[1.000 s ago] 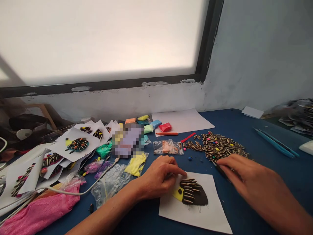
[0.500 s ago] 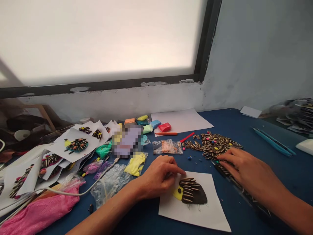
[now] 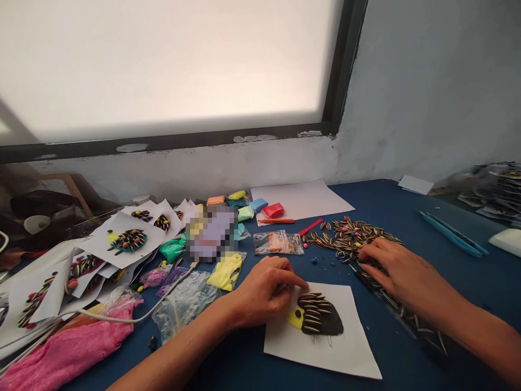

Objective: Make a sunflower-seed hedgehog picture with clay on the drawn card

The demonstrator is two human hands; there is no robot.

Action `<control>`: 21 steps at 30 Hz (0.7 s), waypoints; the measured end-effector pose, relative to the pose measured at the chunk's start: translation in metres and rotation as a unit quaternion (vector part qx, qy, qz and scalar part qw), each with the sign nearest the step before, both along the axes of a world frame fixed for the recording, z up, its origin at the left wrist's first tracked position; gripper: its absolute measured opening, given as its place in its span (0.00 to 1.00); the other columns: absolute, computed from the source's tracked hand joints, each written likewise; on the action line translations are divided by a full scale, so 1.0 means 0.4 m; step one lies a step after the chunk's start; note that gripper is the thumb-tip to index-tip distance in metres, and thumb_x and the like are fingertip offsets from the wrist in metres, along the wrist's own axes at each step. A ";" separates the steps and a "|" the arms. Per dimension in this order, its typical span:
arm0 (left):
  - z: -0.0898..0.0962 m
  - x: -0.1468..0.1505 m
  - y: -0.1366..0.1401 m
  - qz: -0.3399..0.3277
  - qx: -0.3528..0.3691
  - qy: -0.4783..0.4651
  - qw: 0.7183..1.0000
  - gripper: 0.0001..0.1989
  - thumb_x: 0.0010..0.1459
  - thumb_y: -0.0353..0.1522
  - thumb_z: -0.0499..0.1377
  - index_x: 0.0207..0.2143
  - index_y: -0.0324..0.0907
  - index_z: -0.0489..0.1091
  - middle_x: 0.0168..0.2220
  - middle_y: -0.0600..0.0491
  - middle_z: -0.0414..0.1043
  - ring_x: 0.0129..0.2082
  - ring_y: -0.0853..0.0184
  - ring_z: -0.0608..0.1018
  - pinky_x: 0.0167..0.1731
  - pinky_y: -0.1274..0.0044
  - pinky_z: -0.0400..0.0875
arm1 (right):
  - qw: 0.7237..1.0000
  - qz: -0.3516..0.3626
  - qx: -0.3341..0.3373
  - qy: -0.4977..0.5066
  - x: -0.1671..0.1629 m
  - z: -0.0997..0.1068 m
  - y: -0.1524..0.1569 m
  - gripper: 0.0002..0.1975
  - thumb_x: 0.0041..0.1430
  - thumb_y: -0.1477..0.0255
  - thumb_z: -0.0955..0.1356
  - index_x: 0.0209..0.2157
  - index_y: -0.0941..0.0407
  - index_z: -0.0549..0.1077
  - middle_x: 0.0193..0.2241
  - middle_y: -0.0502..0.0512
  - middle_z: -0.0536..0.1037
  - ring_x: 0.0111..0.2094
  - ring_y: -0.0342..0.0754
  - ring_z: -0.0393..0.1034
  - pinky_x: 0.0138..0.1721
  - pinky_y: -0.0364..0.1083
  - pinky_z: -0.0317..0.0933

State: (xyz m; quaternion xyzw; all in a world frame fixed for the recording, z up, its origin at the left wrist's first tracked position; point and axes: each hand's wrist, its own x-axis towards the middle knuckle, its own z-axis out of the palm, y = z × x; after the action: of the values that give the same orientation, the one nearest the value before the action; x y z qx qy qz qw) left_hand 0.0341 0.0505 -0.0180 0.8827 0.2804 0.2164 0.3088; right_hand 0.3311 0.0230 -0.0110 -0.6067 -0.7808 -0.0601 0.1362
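Observation:
My left hand point(image 3: 272, 287) rests on the left edge of a small white paper point(image 3: 325, 361). Its index finger points across the top edge, the other fingers are curled, and nothing shows in its grip. On the paper is a hedgehog shape point(image 3: 332, 321) of black clay with a yellow face point(image 3: 294, 319) and a dark round eye. Striped sunflower seeds point(image 3: 312, 313) stand in rows on its front part; pencil lines show below. My right hand point(image 3: 396, 269) reaches into the pile of sunflower seeds point(image 3: 350, 239), thumb and index finger apart, fingertips among the seeds.
Papers with seed pictures point(image 3: 122, 241) are heaped at left, beside a pink bag point(image 3: 77, 347) and a white cable point(image 3: 134, 323). Clay packets point(image 3: 273, 210) surround a blurred phone point(image 3: 214, 233). Blue tweezers point(image 3: 453, 233) lie at right; a larger white sheet point(image 3: 305, 200) is behind.
My right hand has shifted slightly up and left over the seed pile, its fingertips moving deeper among the seeds. My left hand stays on the paper.

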 end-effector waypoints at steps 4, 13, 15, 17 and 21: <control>-0.002 -0.001 0.001 -0.002 0.000 -0.005 1.000 0.23 0.50 0.18 0.53 0.43 0.41 0.79 0.33 0.51 0.70 0.35 0.66 0.71 0.38 0.74 0.64 | 1.000 0.005 -0.015 0.018 0.006 -0.003 0.004 0.13 0.64 0.63 0.62 0.33 0.53 0.75 0.32 0.56 0.76 0.32 0.50 0.73 0.29 0.46 0.64; -0.002 -0.002 0.003 -0.004 -0.001 -0.004 1.000 0.22 0.50 0.19 0.53 0.43 0.41 0.79 0.33 0.51 0.69 0.35 0.66 0.71 0.38 0.74 0.64 | 0.999 0.004 -0.010 0.042 -0.015 0.003 -0.002 0.14 0.63 0.62 0.60 0.28 0.53 0.68 0.30 0.56 0.74 0.30 0.50 0.70 0.31 0.48 0.63; -0.003 -0.003 0.004 -0.003 -0.001 -0.004 1.000 0.22 0.50 0.19 0.53 0.42 0.41 0.79 0.33 0.51 0.69 0.35 0.67 0.71 0.38 0.74 0.64 | 0.999 0.000 -0.001 0.046 -0.021 0.007 -0.006 0.14 0.64 0.62 0.59 0.28 0.53 0.67 0.30 0.55 0.74 0.30 0.50 0.69 0.30 0.48 0.62; -0.005 -0.004 0.004 0.002 -0.003 -0.004 1.000 0.22 0.50 0.19 0.53 0.43 0.42 0.79 0.33 0.51 0.69 0.34 0.67 0.71 0.38 0.74 0.64 | 0.999 -0.009 0.011 0.048 -0.025 0.012 -0.011 0.14 0.65 0.62 0.58 0.29 0.53 0.67 0.29 0.55 0.74 0.29 0.50 0.69 0.28 0.47 0.62; -0.005 -0.005 0.001 0.007 0.001 -0.004 1.000 0.22 0.51 0.20 0.53 0.44 0.42 0.78 0.34 0.51 0.68 0.34 0.67 0.71 0.38 0.74 0.65 | 0.998 -0.027 0.034 0.053 -0.033 0.015 -0.026 0.13 0.65 0.63 0.58 0.32 0.53 0.69 0.30 0.55 0.75 0.26 0.48 0.69 0.25 0.47 0.60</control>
State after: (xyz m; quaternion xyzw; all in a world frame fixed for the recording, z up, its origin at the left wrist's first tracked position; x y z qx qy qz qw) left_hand 0.0321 0.0511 -0.0202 0.8802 0.2846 0.2227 0.3076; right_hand 0.3180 0.0127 -0.0050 -0.6249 -0.7533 -0.0581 0.1968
